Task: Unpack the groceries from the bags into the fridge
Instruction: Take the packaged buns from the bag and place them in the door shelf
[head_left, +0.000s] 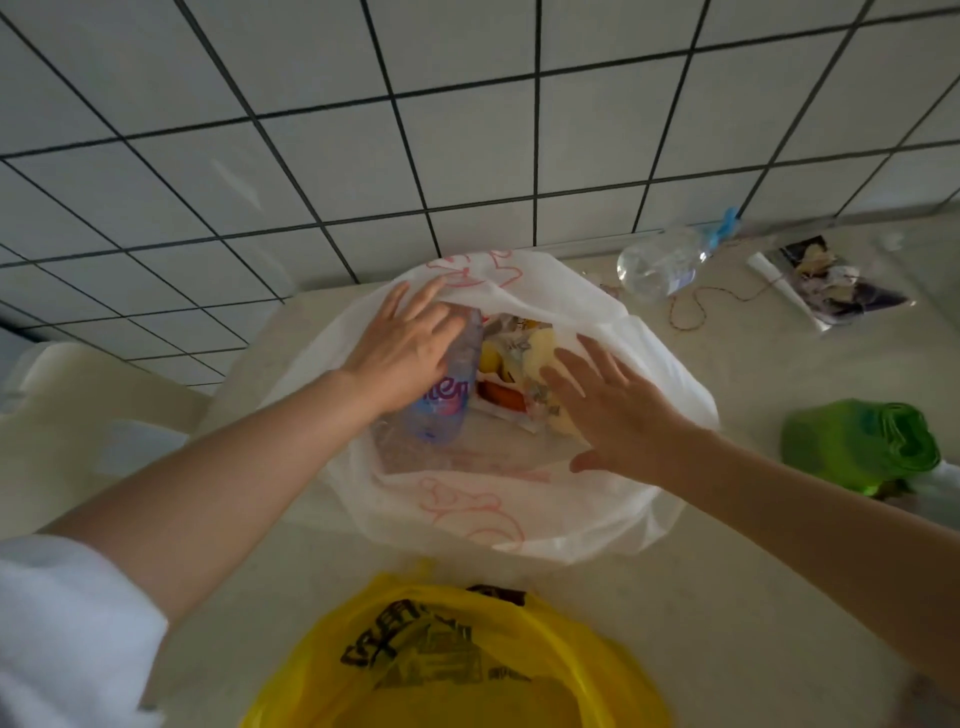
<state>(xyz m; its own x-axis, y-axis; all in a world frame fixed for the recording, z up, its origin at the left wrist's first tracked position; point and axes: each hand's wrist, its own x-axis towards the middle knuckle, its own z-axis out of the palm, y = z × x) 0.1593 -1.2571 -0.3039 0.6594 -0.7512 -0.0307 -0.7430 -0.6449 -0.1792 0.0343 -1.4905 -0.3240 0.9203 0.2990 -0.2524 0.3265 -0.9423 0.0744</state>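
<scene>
Spreading white bag (519, 525) mouth at table centre: left hand (400, 358) at nine o'clock, right hand (618, 415) at three, both flat-fingered, gripping nothing. Best lifting water bottle (449, 400) first, upright, clear of softer packets.

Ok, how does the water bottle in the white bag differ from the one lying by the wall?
The bottle in the white bag has a blue label and the left hand rests on it; the clear bottle by the wall looks empty, lies untouched on the counter and has a blue cap. Both are clear plastic.
</scene>
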